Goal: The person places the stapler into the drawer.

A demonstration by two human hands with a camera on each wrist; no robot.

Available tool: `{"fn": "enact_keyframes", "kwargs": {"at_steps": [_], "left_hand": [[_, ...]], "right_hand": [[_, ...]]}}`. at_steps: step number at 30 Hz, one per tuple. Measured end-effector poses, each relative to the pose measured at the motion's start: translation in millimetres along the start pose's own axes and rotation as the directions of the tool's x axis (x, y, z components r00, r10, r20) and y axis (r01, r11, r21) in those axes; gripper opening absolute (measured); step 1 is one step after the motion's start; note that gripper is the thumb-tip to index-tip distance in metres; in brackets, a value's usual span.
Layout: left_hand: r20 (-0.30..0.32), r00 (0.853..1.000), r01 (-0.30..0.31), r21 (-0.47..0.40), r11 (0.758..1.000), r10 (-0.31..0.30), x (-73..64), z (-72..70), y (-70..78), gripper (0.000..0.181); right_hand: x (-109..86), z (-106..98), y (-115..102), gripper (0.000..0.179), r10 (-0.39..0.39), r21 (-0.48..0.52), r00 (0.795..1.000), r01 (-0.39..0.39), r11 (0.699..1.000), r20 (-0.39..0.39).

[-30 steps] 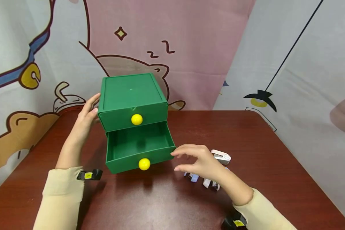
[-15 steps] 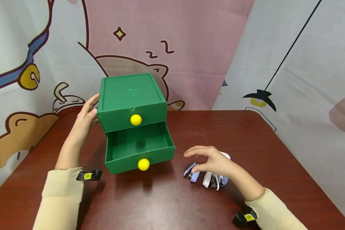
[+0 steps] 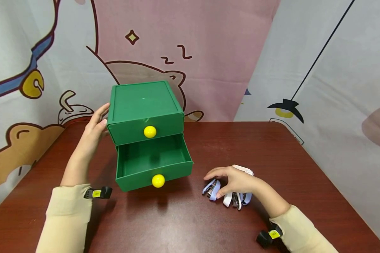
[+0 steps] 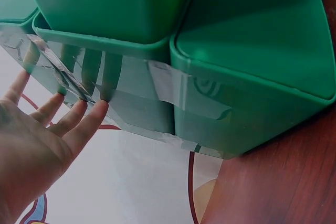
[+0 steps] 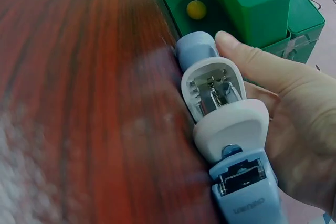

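A green two-drawer unit (image 3: 145, 102) with yellow knobs stands at left centre, its lower drawer (image 3: 155, 172) pulled out and bare inside. My left hand (image 3: 93, 130) lies along the unit's left side; in the left wrist view its straight fingertips (image 4: 100, 106) touch the clear-taped green wall. Over a small light-blue stapler (image 3: 213, 189), my right hand (image 3: 237, 181) spreads its thumb and fingers. The thumb tip (image 5: 227, 40) is right by that stapler in the right wrist view, while the other fingers are mostly hidden there.
Beside the right hand stand a white stapler (image 3: 228, 199) and another blue stapler (image 3: 247, 198). A white stapler (image 3: 245, 170) lies behind the hand, partly covered. The brown table (image 3: 177, 225) meets a printed curtain (image 3: 221, 63) at the back.
My right hand has moved away from the pulled-out drawer's corner to the right, then lowered over the light-blue stapler. The left hand and the drawer unit have stayed put.
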State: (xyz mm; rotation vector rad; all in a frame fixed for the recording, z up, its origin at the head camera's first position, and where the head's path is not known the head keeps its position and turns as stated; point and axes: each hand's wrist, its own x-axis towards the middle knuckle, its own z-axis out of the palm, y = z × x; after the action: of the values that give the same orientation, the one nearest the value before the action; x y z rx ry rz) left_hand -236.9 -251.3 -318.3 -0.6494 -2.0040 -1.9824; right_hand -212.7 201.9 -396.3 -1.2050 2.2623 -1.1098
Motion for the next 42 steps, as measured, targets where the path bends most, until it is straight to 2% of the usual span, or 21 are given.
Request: {"fn": "enact_keyframes", "kwargs": {"at_steps": [7, 14, 20, 26, 31, 36, 42], "left_hand": [[0.000, 1.000, -0.001, -0.005, 1.000, 0.001, -0.2, -0.8, -0.6, 0.054], [-0.002, 1.000, -0.001, 0.007, 1.000, 0.001, -0.7, 0.0, -0.1, 0.054], [-0.005, 1.000, -0.001, 0.000, 1.000, 0.001, -0.4, 0.0, 0.3, 0.053], [-0.001, 1.000, -0.005, -0.001, 1.000, 0.005, -0.8, -0.3, 0.3, 0.053], [0.000, 1.000, -0.007, -0.007, 1.000, 0.007, -0.5, 0.0, 0.3, 0.054], [0.001, 1.000, -0.006, -0.006, 1.000, 0.006, -0.8, 0.2, 0.3, 0.054], [0.006, 1.000, -0.004, -0.004, 1.000, 0.004, -0.6, 0.8, 1.5, 0.054]], "right_hand": [[0.6, 2.7, 3.4, 0.053, -0.002, -0.050, 0.999, 0.004, 0.999, 0.034], [3.1, 6.3, 2.8, 0.049, -0.063, -0.068, 0.996, 0.068, 0.995, 0.067], [3.9, 7.8, -1.3, 0.044, -0.071, -0.073, 0.996, 0.075, 0.995, 0.049], [4.0, 7.0, -3.2, 0.044, -0.061, -0.072, 0.998, 0.061, 0.996, -0.005], [5.4, 4.3, -6.2, 0.045, -0.062, -0.083, 0.994, 0.055, 0.995, -0.086], [7.5, 2.2, -10.0, 0.045, -0.101, -0.086, 0.978, 0.087, 0.993, -0.185], [11.5, -1.8, -33.6, 0.045, -0.079, -0.097, 0.950, 0.052, 0.994, -0.303]]}}
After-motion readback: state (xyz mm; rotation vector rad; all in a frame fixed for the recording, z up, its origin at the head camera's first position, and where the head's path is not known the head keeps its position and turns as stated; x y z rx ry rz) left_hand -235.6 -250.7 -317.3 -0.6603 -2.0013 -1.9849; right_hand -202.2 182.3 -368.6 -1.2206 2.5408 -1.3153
